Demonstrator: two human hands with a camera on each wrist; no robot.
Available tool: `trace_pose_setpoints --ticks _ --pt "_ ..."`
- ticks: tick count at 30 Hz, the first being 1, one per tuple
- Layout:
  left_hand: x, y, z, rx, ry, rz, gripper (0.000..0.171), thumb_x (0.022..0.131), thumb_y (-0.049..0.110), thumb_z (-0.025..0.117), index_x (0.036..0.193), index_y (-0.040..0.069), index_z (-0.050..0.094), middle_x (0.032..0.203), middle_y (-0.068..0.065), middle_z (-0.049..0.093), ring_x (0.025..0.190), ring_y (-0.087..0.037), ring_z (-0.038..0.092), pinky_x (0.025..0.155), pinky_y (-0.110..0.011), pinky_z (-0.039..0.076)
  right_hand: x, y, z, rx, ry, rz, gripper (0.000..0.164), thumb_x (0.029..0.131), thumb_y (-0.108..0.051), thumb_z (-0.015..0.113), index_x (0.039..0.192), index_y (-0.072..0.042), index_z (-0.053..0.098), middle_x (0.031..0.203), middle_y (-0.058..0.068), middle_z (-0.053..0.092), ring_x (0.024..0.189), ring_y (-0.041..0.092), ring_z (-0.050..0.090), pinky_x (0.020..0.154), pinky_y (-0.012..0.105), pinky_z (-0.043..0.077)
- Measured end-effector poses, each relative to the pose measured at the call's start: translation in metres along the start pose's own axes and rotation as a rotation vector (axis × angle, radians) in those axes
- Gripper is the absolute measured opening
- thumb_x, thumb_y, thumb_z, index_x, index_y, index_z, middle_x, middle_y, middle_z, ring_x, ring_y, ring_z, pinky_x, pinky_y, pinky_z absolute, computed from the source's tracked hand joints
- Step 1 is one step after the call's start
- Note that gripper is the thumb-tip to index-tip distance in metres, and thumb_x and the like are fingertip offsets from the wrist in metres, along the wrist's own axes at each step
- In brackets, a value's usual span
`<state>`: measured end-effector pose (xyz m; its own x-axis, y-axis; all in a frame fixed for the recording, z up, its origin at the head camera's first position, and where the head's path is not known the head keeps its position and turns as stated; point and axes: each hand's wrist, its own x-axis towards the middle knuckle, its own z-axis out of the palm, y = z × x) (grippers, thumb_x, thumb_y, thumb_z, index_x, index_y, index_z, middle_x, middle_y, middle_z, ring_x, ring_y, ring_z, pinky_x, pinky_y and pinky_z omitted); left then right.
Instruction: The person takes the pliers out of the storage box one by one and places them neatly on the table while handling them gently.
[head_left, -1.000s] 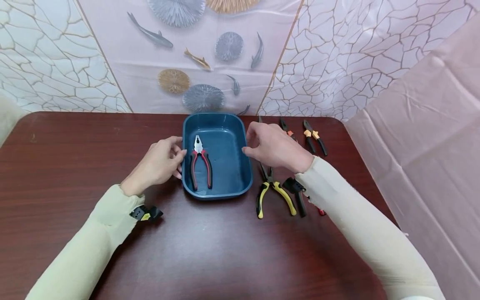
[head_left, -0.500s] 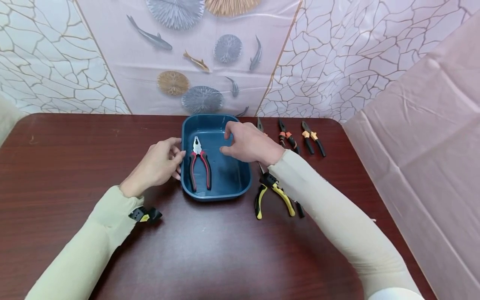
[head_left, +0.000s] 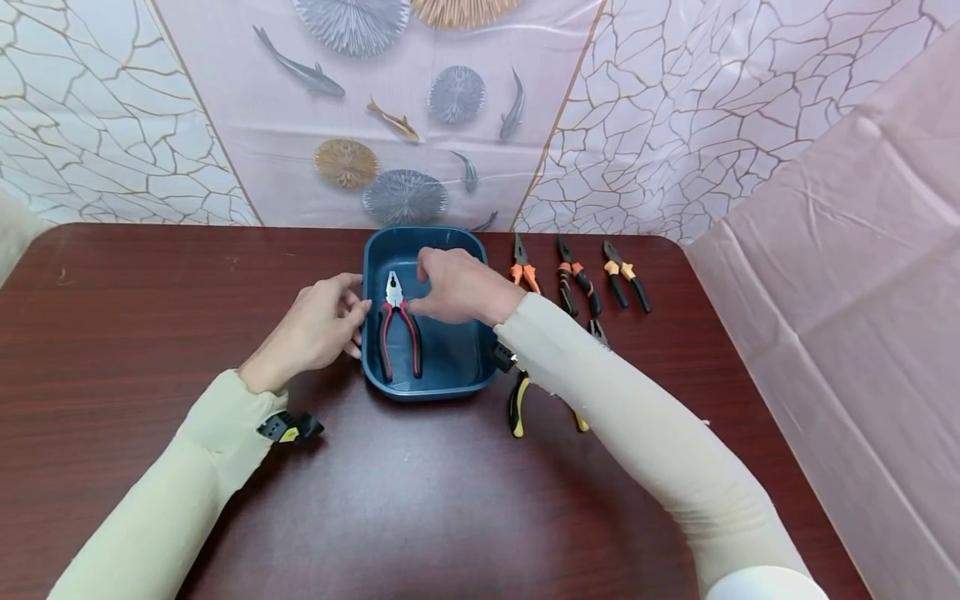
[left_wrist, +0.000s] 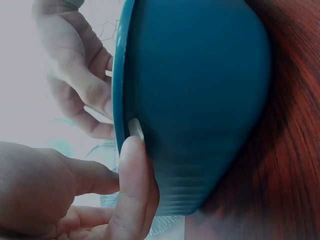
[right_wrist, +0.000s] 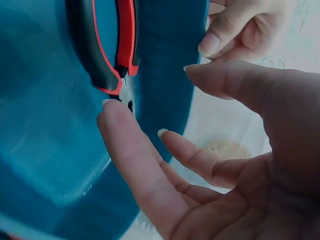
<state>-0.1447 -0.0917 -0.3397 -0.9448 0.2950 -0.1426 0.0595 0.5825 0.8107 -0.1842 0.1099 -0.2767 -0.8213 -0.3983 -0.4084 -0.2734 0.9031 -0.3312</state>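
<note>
A pair of combination pliers (head_left: 401,325) with red-and-black handles lies in a blue plastic tray (head_left: 450,390), its steel head toward the back. My left hand (head_left: 321,327) pinches the tray's left rim; in the left wrist view, one finger (left_wrist: 134,175) lies against the outer wall under the lip. Over the tray's interior, my right hand (head_left: 461,287) hovers with fingers spread and nothing between them. From the right wrist, its fingers appear close to the pliers' head (right_wrist: 127,95); whether a fingertip touches it, I cannot tell.
Right of the tray lie orange-handled long-nose pliers (head_left: 522,265), black-and-orange pliers (head_left: 576,279) and yellow-and-black pliers (head_left: 626,275). Yellow-handled pliers (head_left: 517,408) lie nearer, partly under my right sleeve. Another plier head (head_left: 597,332) shows beside the sleeve. A patterned cloth hangs behind the table.
My right hand has moved left from the tray's right rim to above the pliers inside, uncovering the orange-handled pliers. My left hand and the tray have stayed in place.
</note>
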Motion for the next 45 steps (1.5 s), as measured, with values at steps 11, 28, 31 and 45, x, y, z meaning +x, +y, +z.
trace_pose_setpoints --ticks 11,28,31,45 --pt "0.0 -0.002 0.0 -0.007 -0.002 0.008 0.051 0.107 0.01 0.05 0.153 -0.006 0.035 0.103 -0.021 0.061 0.058 -0.014 0.068 0.062 -0.037 0.065 0.023 -0.012 0.011 0.024 -0.13 0.032 0.033 0.1 -0.038 0.066 0.114 -0.01 0.057 0.091 0.006 0.064 0.08 0.02 0.074 0.071 0.031 0.063" --pt "0.001 -0.001 -0.001 -0.009 0.001 0.021 0.049 0.107 0.01 0.049 0.153 -0.005 0.037 0.101 -0.02 0.062 0.058 -0.014 0.069 0.062 -0.038 0.065 0.05 -0.021 0.034 -0.003 -0.145 0.127 0.022 0.1 -0.029 0.065 0.098 -0.007 0.063 0.091 0.011 0.067 0.071 0.022 0.078 0.057 0.026 0.063" --pt "0.0 0.0 -0.001 -0.009 -0.001 0.018 0.05 0.107 0.01 0.049 0.153 -0.005 0.036 0.101 -0.02 0.062 0.059 -0.014 0.069 0.062 -0.037 0.065 0.054 -0.021 0.034 -0.002 -0.153 0.158 0.017 0.102 -0.024 0.063 0.103 -0.007 0.062 0.095 0.012 0.067 0.07 0.022 0.078 0.056 0.025 0.063" --pt "0.0 0.001 0.0 0.012 -0.004 0.005 0.052 0.107 0.011 0.05 0.154 -0.006 0.033 0.104 -0.021 0.061 0.059 -0.013 0.069 0.062 -0.036 0.065 0.057 -0.021 0.034 0.034 -0.223 0.188 0.015 0.106 -0.014 0.053 0.116 -0.005 0.059 0.105 0.015 0.063 0.065 0.019 0.076 0.067 0.03 0.066"
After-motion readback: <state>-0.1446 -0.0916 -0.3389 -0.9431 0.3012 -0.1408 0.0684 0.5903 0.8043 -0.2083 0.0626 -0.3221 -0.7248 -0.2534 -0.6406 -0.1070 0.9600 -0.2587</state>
